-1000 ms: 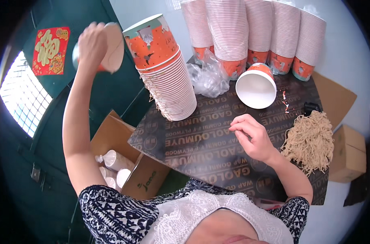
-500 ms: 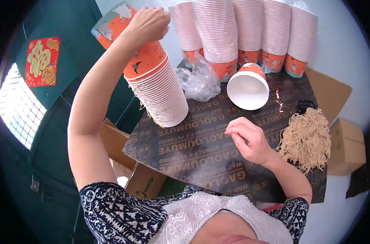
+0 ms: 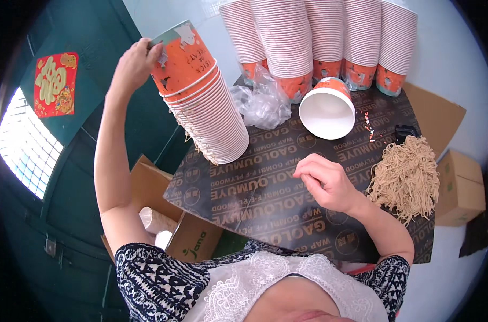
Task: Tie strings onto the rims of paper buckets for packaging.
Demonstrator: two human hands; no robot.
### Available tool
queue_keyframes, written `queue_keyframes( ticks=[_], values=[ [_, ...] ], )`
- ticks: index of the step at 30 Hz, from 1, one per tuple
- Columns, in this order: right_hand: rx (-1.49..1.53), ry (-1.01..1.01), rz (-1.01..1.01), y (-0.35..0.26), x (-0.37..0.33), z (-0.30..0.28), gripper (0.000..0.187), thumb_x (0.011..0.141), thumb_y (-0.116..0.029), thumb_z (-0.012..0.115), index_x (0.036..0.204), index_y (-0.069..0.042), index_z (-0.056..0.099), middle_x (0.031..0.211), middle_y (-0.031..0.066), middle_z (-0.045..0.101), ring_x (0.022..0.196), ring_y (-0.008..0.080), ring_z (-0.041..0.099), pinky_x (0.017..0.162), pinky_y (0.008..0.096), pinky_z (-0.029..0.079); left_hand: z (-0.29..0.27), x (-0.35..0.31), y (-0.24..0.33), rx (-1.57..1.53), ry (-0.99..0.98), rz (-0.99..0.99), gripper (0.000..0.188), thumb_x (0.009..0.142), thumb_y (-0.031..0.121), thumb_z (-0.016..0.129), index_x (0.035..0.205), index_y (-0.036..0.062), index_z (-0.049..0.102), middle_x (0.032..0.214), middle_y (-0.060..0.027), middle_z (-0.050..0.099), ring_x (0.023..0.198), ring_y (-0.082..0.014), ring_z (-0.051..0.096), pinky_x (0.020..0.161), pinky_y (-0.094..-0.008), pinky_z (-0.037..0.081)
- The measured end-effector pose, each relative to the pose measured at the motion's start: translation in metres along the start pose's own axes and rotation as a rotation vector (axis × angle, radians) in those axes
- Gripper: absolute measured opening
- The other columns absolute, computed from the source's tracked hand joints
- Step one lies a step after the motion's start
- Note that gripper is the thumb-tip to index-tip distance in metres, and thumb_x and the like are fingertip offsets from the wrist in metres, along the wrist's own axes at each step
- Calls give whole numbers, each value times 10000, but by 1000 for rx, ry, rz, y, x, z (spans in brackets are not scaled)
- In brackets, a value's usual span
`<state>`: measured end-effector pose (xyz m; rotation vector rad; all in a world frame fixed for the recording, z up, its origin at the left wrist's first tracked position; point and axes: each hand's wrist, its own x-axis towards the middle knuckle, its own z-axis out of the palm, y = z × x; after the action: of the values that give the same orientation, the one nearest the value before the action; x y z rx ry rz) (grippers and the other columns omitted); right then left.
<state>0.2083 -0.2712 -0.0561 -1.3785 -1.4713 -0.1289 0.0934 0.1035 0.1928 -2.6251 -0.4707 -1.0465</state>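
Touching top cup [image 3: 187, 59] of one tall upside-down stack [image 3: 217, 121] on desk [image 3: 265, 198], left of frame centre, with left hand [image 3: 130, 64]; unable to tell whether gripping with the fingers or just resting. Holding right hand [image 3: 327, 182] over desk, mid-frame, with fingers curled narrow. Counting five cup stacks [image 3: 327, 32] along top, one loose cup [image 3: 327, 114] on its side upper centre, one crumpled clear bag [image 3: 265, 102] beside, one beige string tangle [image 3: 407, 180] at right, one open carton [image 3: 190, 236] lower left
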Motion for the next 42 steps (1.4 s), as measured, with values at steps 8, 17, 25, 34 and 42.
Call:
queue_keyframes(
  ticks=[8, 17, 25, 34, 42],
  values=[
    [-1, -46, -16, -3, -1, 6, 84, 821, 62, 590, 886, 27, 630, 902, 129, 624, 703, 260, 635, 613, 340, 507, 22, -31, 22, 209, 199, -16, 482, 987, 424, 498, 1134, -32, 558, 1056, -232, 654, 811, -422, 676, 690, -478, 552],
    [-15, -7, -14, 4, -4, 5, 88, 823, 58, 587, 893, 25, 630, 904, 133, 624, 709, 270, 630, 622, 351, 505, 89, -103, 107, 190, 439, 299, 721, 732, 156, 698, 1386, 9, 435, 1446, -313, 346, 1351, -451, 351, 1056, -667, 259],
    [-198, 90, -29, 1, -1, 3, 235, 776, 35, 615, 1007, -3, 632, 951, 136, 616, 834, 321, 614, 736, 392, 502, 191, -148, 272, -537, -35, 934, 158, 715, 239, 636, 741, 85, 612, 889, -120, 596, 816, -294, 540, 737, -433, 408],
    [-502, -90, -342, 7, -1, 21, 353, 647, -53, 673, 1000, -25, 678, 1037, 114, 620, 933, 274, 621, 712, 384, 503, 213, -190, 326, -666, -226, 1213, 158, 746, 241, 637, 684, 103, 591, 720, -79, 570, 623, -259, 525, 577, -401, 409],
    [-364, -194, -455, 19, -2, 52, 320, 681, -78, 628, 978, 35, 662, 1065, 131, 614, 1001, 274, 606, 809, 365, 535, 232, -204, 348, -848, -235, 1312, 214, 776, 254, 621, 647, 91, 569, 644, -61, 578, 556, -240, 570, 473, -362, 432]
  ],
)
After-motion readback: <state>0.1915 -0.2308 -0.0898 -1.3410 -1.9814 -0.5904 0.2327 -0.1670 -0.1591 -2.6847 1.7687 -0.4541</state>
